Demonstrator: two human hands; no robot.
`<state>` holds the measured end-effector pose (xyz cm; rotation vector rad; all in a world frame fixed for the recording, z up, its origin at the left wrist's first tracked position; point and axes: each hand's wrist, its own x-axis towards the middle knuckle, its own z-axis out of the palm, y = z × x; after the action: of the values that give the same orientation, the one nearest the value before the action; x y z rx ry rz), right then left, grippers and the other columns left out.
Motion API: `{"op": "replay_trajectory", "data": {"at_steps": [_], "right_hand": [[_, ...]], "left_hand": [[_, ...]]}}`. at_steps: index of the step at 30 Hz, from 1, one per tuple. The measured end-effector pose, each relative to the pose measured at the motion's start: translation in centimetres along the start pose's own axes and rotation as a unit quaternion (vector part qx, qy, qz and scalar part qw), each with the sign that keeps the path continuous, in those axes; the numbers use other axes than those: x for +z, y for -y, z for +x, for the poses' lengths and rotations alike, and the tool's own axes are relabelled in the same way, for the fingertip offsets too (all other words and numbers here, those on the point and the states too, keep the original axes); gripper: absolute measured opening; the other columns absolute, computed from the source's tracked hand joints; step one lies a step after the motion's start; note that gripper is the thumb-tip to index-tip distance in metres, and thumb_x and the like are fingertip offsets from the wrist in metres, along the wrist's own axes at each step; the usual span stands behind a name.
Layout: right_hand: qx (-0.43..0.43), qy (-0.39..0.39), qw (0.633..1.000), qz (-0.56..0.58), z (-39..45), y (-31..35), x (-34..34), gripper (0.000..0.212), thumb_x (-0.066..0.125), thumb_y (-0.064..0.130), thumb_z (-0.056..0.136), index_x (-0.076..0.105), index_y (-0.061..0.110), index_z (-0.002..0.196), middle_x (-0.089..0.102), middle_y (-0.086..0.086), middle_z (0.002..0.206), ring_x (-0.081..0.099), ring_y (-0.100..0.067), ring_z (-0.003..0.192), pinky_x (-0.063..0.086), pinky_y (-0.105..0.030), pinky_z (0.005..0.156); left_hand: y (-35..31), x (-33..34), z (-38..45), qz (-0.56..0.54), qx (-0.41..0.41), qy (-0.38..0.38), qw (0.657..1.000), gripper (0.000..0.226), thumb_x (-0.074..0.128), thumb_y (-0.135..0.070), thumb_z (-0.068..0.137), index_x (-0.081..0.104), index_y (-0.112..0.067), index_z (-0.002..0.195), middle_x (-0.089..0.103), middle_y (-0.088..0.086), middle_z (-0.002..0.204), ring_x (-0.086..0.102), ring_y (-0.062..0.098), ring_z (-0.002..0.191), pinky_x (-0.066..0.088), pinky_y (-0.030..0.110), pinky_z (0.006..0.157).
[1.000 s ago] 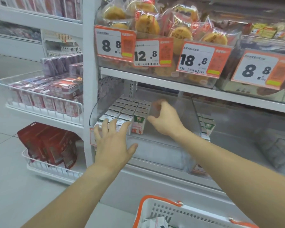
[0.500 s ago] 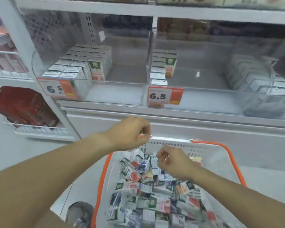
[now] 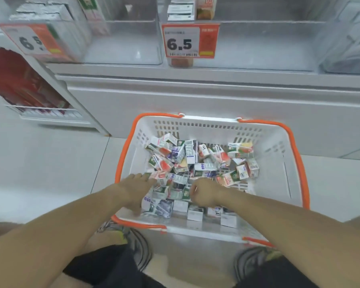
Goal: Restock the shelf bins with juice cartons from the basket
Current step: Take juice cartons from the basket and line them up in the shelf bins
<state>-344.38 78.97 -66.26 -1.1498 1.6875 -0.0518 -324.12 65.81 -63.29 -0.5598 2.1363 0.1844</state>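
A white basket with orange handles (image 3: 274, 150) stands on the floor below the shelf, holding several small juice cartons (image 3: 197, 161) in a loose pile. My left hand (image 3: 138, 189) lies on the cartons at the pile's near left, fingers spread. My right hand (image 3: 205, 194) is among the cartons at the near middle, with its fingers curled down around a carton that is mostly hidden. Above, the clear left shelf bin (image 3: 123, 48) shows stacked cartons (image 3: 50, 11) at its left. The middle bin (image 3: 258, 44) has a row of cartons (image 3: 181, 9) at its left.
Orange price tags reading 6.5 (image 3: 190, 41) hang on the bin fronts. A side rack with red packets (image 3: 19, 84) juts out at the left. My shoes (image 3: 139, 246) and knees are just behind the basket. White floor tiles (image 3: 50, 163) lie to the left.
My view has dropped from the shelf to the basket. Both hands left the bin, came down and now reach into the carton pile.
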Motion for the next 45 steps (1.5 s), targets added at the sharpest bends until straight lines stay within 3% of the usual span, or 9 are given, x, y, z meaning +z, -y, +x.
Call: {"op": "replay_trajectory", "data": {"at_steps": [5,8,15,19,23,27,34,40,45], "right_hand": [[0.005,-0.013,1.000,-0.024,1.5,1.0,0.5,0.030,0.051,-0.001,0.090,0.062,-0.013,0.114,0.056,-0.032,0.128,0.059,-0.043,0.116,0.055,-0.041,0.083],[0.022,-0.034,0.998,-0.056,2.5,-0.4,0.2,0.033,0.050,-0.008,0.086,0.062,-0.007,0.116,0.058,-0.029,0.130,0.065,-0.031,0.089,0.053,-0.036,0.065],[0.037,-0.056,0.991,-0.119,2.6,-5.0,0.4,0.046,0.077,0.025,0.083,0.058,0.011,0.123,0.059,-0.001,0.102,0.058,-0.019,0.090,0.048,-0.027,0.072],[0.031,-0.035,0.986,-0.158,3.1,-4.9,1.2,0.075,0.084,0.033,0.073,0.052,0.011,0.136,0.061,-0.005,0.126,0.061,-0.024,0.108,0.053,-0.035,0.091],[0.033,-0.057,0.974,-0.216,3.2,-4.1,1.7,0.037,0.080,0.032,0.073,0.062,0.016,0.101,0.063,-0.002,0.095,0.063,-0.023,0.087,0.058,-0.037,0.077],[0.050,-0.091,0.966,-0.235,2.1,-2.7,0.5,0.046,0.077,0.056,0.062,0.061,0.018,0.081,0.062,0.003,0.078,0.063,-0.016,0.070,0.058,-0.032,0.063],[0.098,-0.130,0.986,-0.022,-3.3,0.8,-8.4,0.051,0.079,0.044,0.065,0.069,0.001,0.089,0.074,-0.011,0.081,0.065,-0.020,0.067,0.054,-0.031,0.058],[0.025,-0.187,0.939,0.288,-11.2,5.3,-15.7,0.039,0.085,0.017,0.074,0.060,0.000,0.099,0.076,-0.012,0.076,0.071,-0.025,0.071,0.055,-0.037,0.062],[-0.055,-0.226,0.883,0.408,-13.7,8.3,-16.1,0.040,0.086,0.018,0.073,0.067,0.000,0.102,0.077,-0.010,0.082,0.073,-0.021,0.074,0.056,-0.041,0.074]], "left_hand": [[0.5,0.5,0.1,-0.089,0.007,-0.048,0.995,0.105,0.085,-0.045,0.067,0.025,-0.020,0.150,0.043,0.006,0.142,0.045,0.025,0.126,0.041,0.038,0.106],[0.4,-0.7,-0.2,-0.255,-0.015,-0.073,0.964,0.101,0.084,-0.044,0.070,0.027,-0.015,0.148,0.048,0.007,0.135,0.050,0.021,0.114,0.049,0.028,0.085],[0.0,-1.5,-0.6,-0.617,-0.032,0.003,0.787,0.058,0.073,-0.057,0.076,0.055,-0.027,0.123,0.069,0.005,0.103,0.065,0.018,0.086,0.055,0.039,0.091],[-1.6,-1.1,-0.8,-0.701,-0.052,0.054,0.710,0.038,0.058,-0.053,0.089,0.058,-0.022,0.111,0.054,0.008,0.091,0.054,0.021,0.073,0.051,0.040,0.080],[-1.5,-0.9,-1.1,-0.770,-0.049,0.095,0.630,0.048,0.048,-0.055,0.094,0.055,-0.009,0.103,0.060,0.012,0.073,0.056,0.025,0.064,0.048,0.033,0.067],[-1.3,-2.0,-1.1,-0.834,-0.031,0.080,0.544,0.053,0.050,-0.055,0.092,0.057,-0.006,0.110,0.064,0.015,0.074,0.061,0.031,0.069,0.055,0.036,0.069],[-1.1,-7.2,-1.8,-0.893,0.009,0.011,0.449,0.063,0.048,-0.058,0.087,0.062,0.000,0.106,0.057,0.016,0.078,0.056,0.029,0.067,0.051,0.041,0.074],[-1.5,-11.6,-3.8,-0.896,0.084,-0.037,0.434,0.079,0.036,-0.070,0.090,0.070,-0.004,0.119,0.063,0.031,0.123,0.059,0.039,0.097,0.050,0.052,0.095],[-2.4,-14.7,-6.8,-0.875,0.162,-0.133,0.437,0.067,0.057,-0.065,0.081,0.073,-0.010,0.116,0.068,0.023,0.113,0.066,0.035,0.099,0.054,0.045,0.089]]}}
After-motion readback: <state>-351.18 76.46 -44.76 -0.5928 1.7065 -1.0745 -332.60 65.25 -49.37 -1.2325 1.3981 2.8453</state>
